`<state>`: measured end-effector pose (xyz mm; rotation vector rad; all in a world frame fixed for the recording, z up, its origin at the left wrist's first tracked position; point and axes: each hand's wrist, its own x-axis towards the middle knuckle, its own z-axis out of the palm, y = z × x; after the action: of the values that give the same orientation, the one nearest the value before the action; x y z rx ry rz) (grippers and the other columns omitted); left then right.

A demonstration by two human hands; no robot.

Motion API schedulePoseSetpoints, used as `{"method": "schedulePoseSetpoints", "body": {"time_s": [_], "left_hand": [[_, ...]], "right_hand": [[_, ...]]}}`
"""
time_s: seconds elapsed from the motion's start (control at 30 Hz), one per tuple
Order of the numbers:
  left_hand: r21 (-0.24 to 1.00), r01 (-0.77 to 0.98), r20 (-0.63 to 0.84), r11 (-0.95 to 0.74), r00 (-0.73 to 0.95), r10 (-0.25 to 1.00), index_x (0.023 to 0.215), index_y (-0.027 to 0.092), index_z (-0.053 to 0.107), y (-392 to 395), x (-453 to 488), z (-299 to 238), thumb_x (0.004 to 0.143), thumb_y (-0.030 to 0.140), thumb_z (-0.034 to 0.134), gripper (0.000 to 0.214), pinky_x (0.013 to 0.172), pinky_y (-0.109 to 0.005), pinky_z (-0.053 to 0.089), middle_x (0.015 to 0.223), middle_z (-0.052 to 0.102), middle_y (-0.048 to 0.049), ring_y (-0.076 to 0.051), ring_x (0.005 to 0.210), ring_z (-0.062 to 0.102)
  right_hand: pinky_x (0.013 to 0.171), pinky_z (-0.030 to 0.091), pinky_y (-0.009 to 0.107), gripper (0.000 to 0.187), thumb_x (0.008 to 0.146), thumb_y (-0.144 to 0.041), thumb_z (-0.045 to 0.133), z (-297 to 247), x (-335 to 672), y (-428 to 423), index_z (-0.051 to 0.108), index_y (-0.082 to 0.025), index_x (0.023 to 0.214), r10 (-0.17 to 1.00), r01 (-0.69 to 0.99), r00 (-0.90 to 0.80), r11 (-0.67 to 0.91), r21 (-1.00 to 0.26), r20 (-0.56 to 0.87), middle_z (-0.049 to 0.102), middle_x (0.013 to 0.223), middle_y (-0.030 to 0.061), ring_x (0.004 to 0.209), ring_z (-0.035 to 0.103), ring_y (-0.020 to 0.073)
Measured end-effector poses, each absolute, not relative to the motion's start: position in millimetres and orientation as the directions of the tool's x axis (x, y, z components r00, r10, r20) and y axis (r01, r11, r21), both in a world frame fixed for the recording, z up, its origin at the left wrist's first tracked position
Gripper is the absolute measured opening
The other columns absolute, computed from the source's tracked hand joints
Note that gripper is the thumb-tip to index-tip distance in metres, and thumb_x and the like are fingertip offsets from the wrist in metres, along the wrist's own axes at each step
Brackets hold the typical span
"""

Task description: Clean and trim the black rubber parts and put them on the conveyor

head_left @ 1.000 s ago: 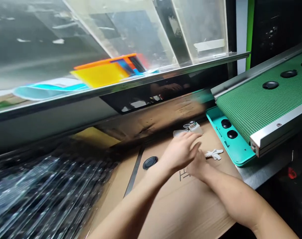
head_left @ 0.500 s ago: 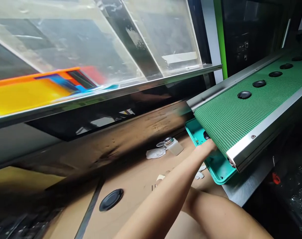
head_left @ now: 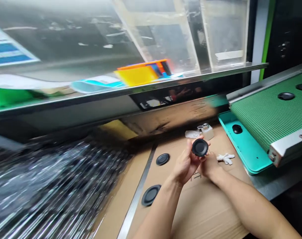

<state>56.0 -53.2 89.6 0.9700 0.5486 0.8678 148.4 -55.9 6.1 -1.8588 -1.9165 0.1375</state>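
My left hand (head_left: 187, 166) grips a small black round disc (head_left: 200, 147) with a raised rim and dished middle, holding it tilted up above the cardboard. Close behind it, my right hand (head_left: 208, 163) is slightly blurred. Its fingertips appear to meet the disc's lower right edge, and the rest of its fingers are partly hidden. On the cardboard to the left lie two more black discs, a farther one (head_left: 163, 159) and a nearer one (head_left: 151, 195). Another black disc (head_left: 237, 129) rests in the teal tray (head_left: 255, 162) under the conveyor's end.
The green conveyor belt (head_left: 270, 109) carries black discs at right. On the cardboard (head_left: 205, 205) are a white glove (head_left: 225, 158), a small square bottle (head_left: 207, 132) and a white cloth (head_left: 192, 134). Clear plastic bags (head_left: 53, 186) lie left. A metal ledge (head_left: 215, 75) runs above.
My left hand has come back from the tray and now holds a disc in front of me, my right hand beside it. The view has swung left, showing a second disc on the cardboard.
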Motion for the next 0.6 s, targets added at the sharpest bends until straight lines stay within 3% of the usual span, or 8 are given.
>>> {"method": "schedulePoseSetpoints", "body": {"time_s": [0.07, 0.23, 0.37, 0.47, 0.6], "left_hand": [[0.761, -0.481, -0.164, 0.435, 0.507, 0.846, 0.122, 0.018, 0.063, -47, 21, 66, 0.099, 0.052, 0.045, 0.045, 0.055, -0.024, 0.045, 0.103, 0.071, -0.0141, -0.016, 0.069, 0.062], [0.607, -0.628, -0.248, 0.487, 0.432, 0.867, 0.114, 0.016, 0.063, -29, -18, 25, 0.102, 0.051, 0.034, 0.047, 0.045, -0.021, 0.039, 0.09, 0.07, -0.0143, -0.014, 0.057, 0.056], [0.591, -0.608, -0.291, 0.53, 0.452, 0.843, 0.107, 0.012, 0.064, -19, -17, 17, 0.1, 0.056, 0.034, 0.054, 0.038, -0.019, 0.032, 0.084, 0.069, -0.0133, -0.011, 0.048, 0.049], [0.608, -0.588, -0.282, 0.533, 0.468, 0.838, 0.102, 0.013, 0.064, -14, -14, 15, 0.099, 0.058, 0.036, 0.053, 0.034, -0.018, 0.025, 0.072, 0.065, -0.0071, -0.009, 0.04, 0.043], [0.609, -0.635, -0.304, 0.474, 0.365, 0.88, 0.088, 0.016, 0.062, -14, -10, 14, 0.097, 0.056, 0.046, 0.044, 0.036, -0.017, 0.025, 0.061, 0.058, -0.0002, -0.008, 0.04, 0.045]], "right_hand": [[0.09, 0.047, 0.038, 0.03, 0.09, -0.029, 0.058, 2, 149, -57, 0.068, -0.021, 0.117, 0.965, 0.926, -0.017, 0.114, -0.361, 0.261, 0.065, 0.122, 0.0126, 0.11, 0.056, 0.0276], [0.09, 0.047, 0.04, 0.027, 0.093, -0.028, 0.054, -4, 153, -52, 0.069, -0.023, 0.114, 0.94, 0.938, -0.07, 0.176, -0.298, 0.333, 0.065, 0.113, 0.0119, 0.107, 0.054, 0.0281], [0.096, 0.047, 0.042, 0.031, 0.095, -0.03, 0.055, 1, 160, -44, 0.069, -0.019, 0.12, 0.834, 0.884, -0.02, 0.272, -0.38, 0.551, 0.065, 0.118, 0.0145, 0.109, 0.054, 0.028], [0.099, 0.047, 0.042, 0.033, 0.096, -0.033, 0.055, 10, 152, -52, 0.068, -0.018, 0.123, 0.716, 0.802, -0.015, 0.425, -0.419, 0.698, 0.063, 0.123, 0.0145, 0.112, 0.055, 0.0264], [0.093, 0.05, 0.039, 0.034, 0.096, -0.03, 0.057, 15, 125, -72, 0.068, -0.021, 0.127, 0.701, 0.739, -0.228, 0.577, -0.349, 0.676, 0.06, 0.129, 0.0135, 0.108, 0.055, 0.0248]]}}
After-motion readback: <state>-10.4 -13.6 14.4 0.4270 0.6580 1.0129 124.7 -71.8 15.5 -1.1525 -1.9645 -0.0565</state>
